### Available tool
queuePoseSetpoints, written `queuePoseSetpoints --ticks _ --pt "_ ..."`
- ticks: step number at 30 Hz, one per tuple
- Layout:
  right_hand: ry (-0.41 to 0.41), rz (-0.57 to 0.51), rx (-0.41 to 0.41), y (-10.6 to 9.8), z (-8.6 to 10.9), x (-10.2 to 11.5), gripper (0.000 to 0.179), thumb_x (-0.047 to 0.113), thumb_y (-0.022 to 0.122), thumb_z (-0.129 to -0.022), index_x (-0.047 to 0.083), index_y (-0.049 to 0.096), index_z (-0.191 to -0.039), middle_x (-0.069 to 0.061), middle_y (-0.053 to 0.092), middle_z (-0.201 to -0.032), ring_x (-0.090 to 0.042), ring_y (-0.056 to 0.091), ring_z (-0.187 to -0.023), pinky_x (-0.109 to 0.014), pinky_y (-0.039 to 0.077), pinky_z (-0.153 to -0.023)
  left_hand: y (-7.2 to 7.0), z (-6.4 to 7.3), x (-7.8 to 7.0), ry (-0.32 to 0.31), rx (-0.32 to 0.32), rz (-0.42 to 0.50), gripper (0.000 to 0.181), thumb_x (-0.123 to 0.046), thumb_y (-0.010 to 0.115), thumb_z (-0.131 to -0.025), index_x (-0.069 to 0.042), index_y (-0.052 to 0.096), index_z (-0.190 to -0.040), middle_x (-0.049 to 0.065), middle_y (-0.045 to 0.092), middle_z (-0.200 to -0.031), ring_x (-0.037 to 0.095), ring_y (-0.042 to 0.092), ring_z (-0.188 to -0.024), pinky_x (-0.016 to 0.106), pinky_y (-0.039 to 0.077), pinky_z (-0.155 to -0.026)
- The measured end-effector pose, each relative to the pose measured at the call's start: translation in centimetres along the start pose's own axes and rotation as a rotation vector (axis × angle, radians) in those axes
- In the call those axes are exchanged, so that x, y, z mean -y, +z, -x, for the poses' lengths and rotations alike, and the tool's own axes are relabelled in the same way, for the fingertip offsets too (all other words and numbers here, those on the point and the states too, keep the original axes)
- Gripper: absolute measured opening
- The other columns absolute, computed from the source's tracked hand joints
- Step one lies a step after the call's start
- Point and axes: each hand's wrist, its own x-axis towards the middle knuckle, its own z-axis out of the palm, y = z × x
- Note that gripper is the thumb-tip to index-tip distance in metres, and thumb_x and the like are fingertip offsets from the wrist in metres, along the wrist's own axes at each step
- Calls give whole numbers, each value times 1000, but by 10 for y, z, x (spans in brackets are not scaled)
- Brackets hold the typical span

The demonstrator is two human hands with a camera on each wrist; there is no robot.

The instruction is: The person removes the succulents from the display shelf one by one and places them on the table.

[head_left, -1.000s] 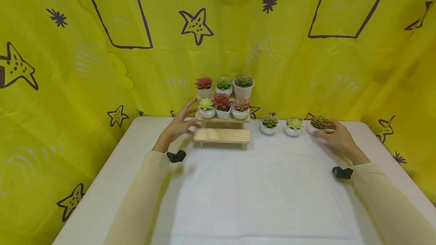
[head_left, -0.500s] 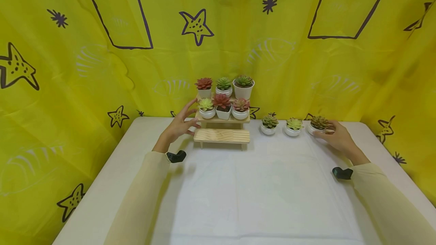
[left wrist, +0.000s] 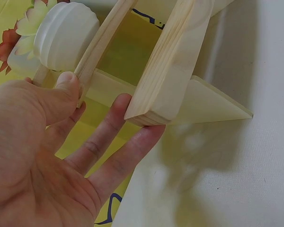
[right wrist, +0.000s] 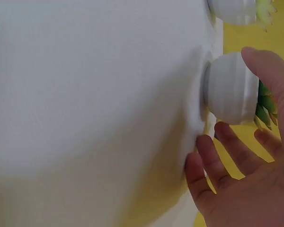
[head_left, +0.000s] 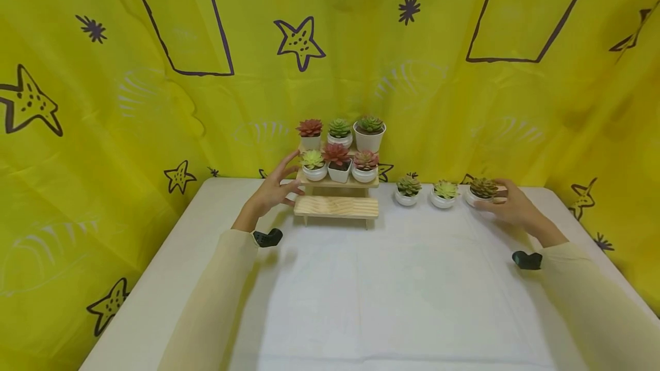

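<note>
My left hand (head_left: 270, 190) touches the left end of a stepped wooden stand (head_left: 336, 206). In the left wrist view its thumb lies at the middle step and fairly straight fingertips touch the end of the lowest step (left wrist: 168, 61). Potted succulents fill the upper two steps, among them a yellow-green succulent (head_left: 314, 172) nearest this hand. Around the rightmost potted succulent (head_left: 480, 194), on the table, is my right hand (head_left: 515, 209). The right wrist view has the thumb at the rim of the white pot (right wrist: 232, 90), the other fingers spread and apart from it.
Two more potted succulents, one dark green (head_left: 407, 192) and one light green (head_left: 444, 194), stand in line between the stand and my right hand. The white-covered table (head_left: 412, 302) ends at a yellow curtain (head_left: 247, 96) behind.
My right wrist has shifted slightly to the right, while the fingers stay around the rightmost succulent. The left hand, the stand and the pots keep their places.
</note>
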Motion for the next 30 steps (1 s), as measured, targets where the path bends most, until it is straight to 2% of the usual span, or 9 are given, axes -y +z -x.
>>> queuePoseSetpoints --ticks 4,11,17,30 --pt "-30 28 31 -6 4 5 116 53 70 -95 -8 -6 -159 -48 23 -150 -62 34 -133 -74 33 -105 0 0 0 -3 0 -1 76 -12 56 -107 -44 18 -163 18 26 -166 41 67 -109 48 62 -73" --pt "-76 51 70 -16 12 12 109 48 68 -98 -2 -5 -161 -46 24 -150 -62 44 -127 -73 41 -98 1 0 0 -5 -4 8 75 -11 56 -107 -46 19 -163 17 27 -165 41 67 -109 48 62 -74" --pt "-101 64 76 -25 15 19 108 45 70 -98 -1 -4 -162 -43 26 -152 -63 38 -130 -71 44 -95 2 1 -2 -4 -1 0 75 -11 55 -107 -46 18 -163 18 25 -166 45 65 -112 50 61 -75" --pt "-142 128 59 -37 19 49 104 46 71 -96 1 5 -163 -42 25 -153 -64 31 -133 -79 33 -99 1 3 -4 6 11 1 74 -11 54 -108 -42 17 -164 20 24 -166 50 63 -114 54 60 -78"
